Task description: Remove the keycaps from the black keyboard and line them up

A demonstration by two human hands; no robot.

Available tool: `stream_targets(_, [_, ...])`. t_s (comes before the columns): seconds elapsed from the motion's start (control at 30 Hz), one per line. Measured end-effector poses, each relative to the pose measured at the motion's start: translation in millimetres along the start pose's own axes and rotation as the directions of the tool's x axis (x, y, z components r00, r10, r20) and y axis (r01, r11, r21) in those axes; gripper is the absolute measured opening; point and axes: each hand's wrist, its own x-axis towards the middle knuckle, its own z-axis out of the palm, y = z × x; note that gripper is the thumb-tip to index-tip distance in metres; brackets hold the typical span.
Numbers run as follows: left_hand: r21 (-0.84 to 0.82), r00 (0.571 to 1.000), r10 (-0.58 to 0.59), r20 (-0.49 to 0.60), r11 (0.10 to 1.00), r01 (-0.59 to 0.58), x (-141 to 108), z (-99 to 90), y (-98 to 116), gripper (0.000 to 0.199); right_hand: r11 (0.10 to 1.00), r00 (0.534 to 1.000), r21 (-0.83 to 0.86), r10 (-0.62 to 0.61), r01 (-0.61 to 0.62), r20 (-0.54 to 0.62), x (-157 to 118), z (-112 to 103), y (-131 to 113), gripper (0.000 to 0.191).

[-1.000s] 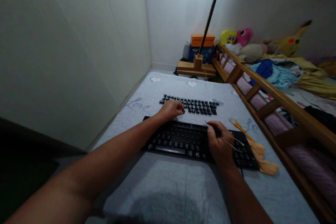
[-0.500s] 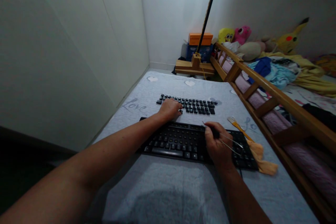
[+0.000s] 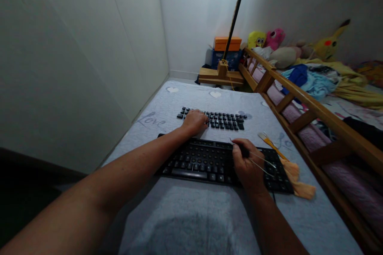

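Observation:
My left hand [image 3: 195,122] reaches over the left part of the laid-out black keycaps [image 3: 223,119]. Its fingers are drawn together at a keycap by the near row, mostly hidden by the hand. A black keyboard [image 3: 197,159] lies just in front of me, many of its keys bare, with the bottom rows and space bar still capped. Above its right half, my right hand [image 3: 247,163] is closed round the dark handle of a wire keycap puller [image 3: 263,160]. Two wire prongs point right, and a small metal tip sticks out beyond the thumb.
Right of the keyboard lie a brush [image 3: 271,143] with an orange handle and an orange cloth [image 3: 302,185]. A wooden bed rail [image 3: 302,97] borders the cloth-covered table [image 3: 191,215] on the right, a pale cupboard [image 3: 89,67] on the left. A wooden stand [image 3: 221,72] is behind.
My left hand has shifted slightly, and the keycap seen at its fingertips is now mostly covered. My right hand keeps its hold on the keycap puller. The view has moved a little.

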Motion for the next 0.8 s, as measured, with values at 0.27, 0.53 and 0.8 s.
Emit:
stream_targets(0.27, [0.032,0.998,0.055,-0.019,0.998,-0.055,1.7,2.4,5.2,0.014,1.000,1.000,-0.019,-0.007,0.007,-0.015,1.0,-0.2,-1.9,0.014])
stream_targets(0.53, [0.084,0.995,0.093,-0.034,0.992,-0.090,3.0,2.9,5.4,0.013,1.000,1.000,-0.017,-0.011,0.011,-0.008,1.6,-0.3,-3.5,0.015])
stream_targets(0.8, [0.080,0.995,0.085,-0.056,0.994,-0.081,2.0,6.8,4.7,0.010,1.000,1.000,-0.008,-0.007,0.007,-0.009,1.5,-0.5,-2.7,0.014])
